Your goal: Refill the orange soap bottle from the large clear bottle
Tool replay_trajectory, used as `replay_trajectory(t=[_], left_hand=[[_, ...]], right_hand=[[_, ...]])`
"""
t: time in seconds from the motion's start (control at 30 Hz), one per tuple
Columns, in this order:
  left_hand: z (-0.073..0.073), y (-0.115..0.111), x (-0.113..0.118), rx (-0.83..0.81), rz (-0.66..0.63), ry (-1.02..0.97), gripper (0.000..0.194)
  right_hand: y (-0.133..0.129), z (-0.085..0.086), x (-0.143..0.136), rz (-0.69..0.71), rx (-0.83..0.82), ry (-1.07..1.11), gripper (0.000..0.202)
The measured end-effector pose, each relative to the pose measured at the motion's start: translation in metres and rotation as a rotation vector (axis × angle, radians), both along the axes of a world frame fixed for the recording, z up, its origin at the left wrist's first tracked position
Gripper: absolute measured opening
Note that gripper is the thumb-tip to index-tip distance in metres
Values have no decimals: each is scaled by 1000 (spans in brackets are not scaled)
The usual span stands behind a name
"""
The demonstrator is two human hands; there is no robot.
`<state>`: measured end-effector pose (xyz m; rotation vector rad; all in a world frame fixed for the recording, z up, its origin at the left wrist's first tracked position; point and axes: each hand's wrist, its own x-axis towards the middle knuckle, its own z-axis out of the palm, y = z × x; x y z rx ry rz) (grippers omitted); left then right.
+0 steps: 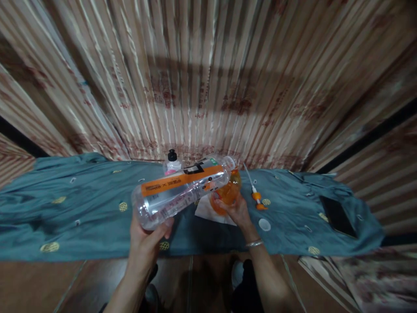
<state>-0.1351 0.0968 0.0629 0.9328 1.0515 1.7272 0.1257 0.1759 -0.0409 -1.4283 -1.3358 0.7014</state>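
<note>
Left hand tips clear bottle over orange bottle.

The clear bottle in my left fingers carries an orange band with black print. At two o'clock from it, my right fingers touch an amber-orange bottle. The desk cloth is teal with gold round motifs. At three o'clock lies an orange-and-white pump tube, a white cap, farther a black phone. Behind, beige curtains striped with dark red.
</note>
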Motion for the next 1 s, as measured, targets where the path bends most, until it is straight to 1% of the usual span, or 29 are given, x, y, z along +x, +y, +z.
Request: replay_trajectory(t=[0.07,0.1,0.2,0.33,0.43,0.53,0.63,0.7,0.8,0.9,1.0], left_hand=[[0,3,-3,1,-12,-16,50],[0,4,-5,14,-40,-9,49],[0,8,-9,37,-92,17,43],[5,7,-7,18,-72,22,38],[12,6,-2,1,-30,15,43],[16,7,1,-3,-15,7,53],[16,7,0,-9,-17,21,62],[14,7,-1,-9,-34,27,62],[12,5,0,3,-33,12,59],[13,4,2,18,-3,-20,49],[13,5,2,21,-38,-11,41]], right_hand=[[1,1,-1,-13,-16,-22,65],[1,1,-1,-18,-12,-26,67],[2,4,-2,-4,6,-21,66],[2,6,-3,16,17,-21,61],[1,5,-2,10,11,-30,61],[1,5,-2,-14,-24,-28,63],[1,7,-4,-29,-34,-13,63],[1,9,-5,-20,-27,15,61],[1,10,-4,-10,-28,54,64],[1,8,-1,10,-32,53,69],[0,7,1,35,-25,38,71]])
